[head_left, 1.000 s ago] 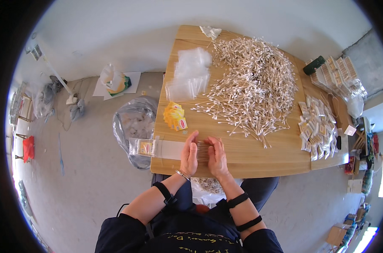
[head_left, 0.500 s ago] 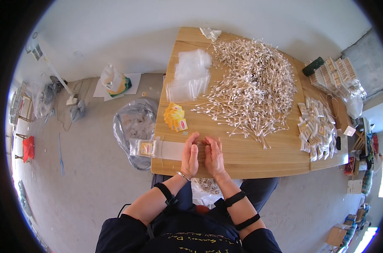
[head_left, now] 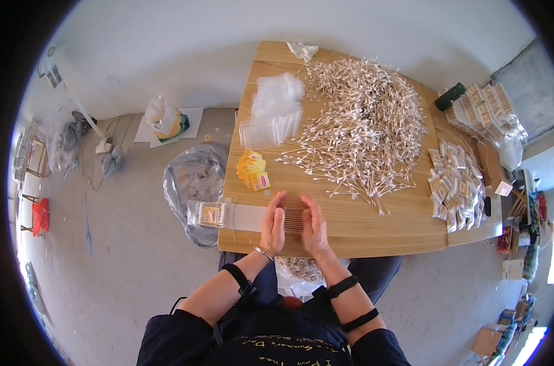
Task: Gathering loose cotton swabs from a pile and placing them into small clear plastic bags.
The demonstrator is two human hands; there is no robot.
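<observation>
Between my two palms lies a flat row of cotton swabs (head_left: pixel 294 221), side by side on the table, their tips hidden by my hands. My left hand (head_left: pixel 273 224) stands on edge at their left ends, fingers straight. At the right ends my right hand (head_left: pixel 315 226) is upright too, fingers stretched out. From under my left hand a pale flat strip (head_left: pixel 246 218) runs left to a clear packet of swabs with a yellow card (head_left: pixel 212 214), which overhangs the table's left edge. Yellow cards (head_left: pixel 252 170) lie fanned out beyond the strip.
A large heap of loose cotton swabs (head_left: pixel 368 128) covers the table's far middle. Clear plastic bags (head_left: pixel 274 107) are stacked at its left. Filled packets (head_left: pixel 457 186) pile up on the right. A grey plastic-lined bin (head_left: pixel 188 177) stands beside the left edge.
My right hand has moved slightly right, away from my left, so more of the swab row shows between them. My left hand has hardly moved.
</observation>
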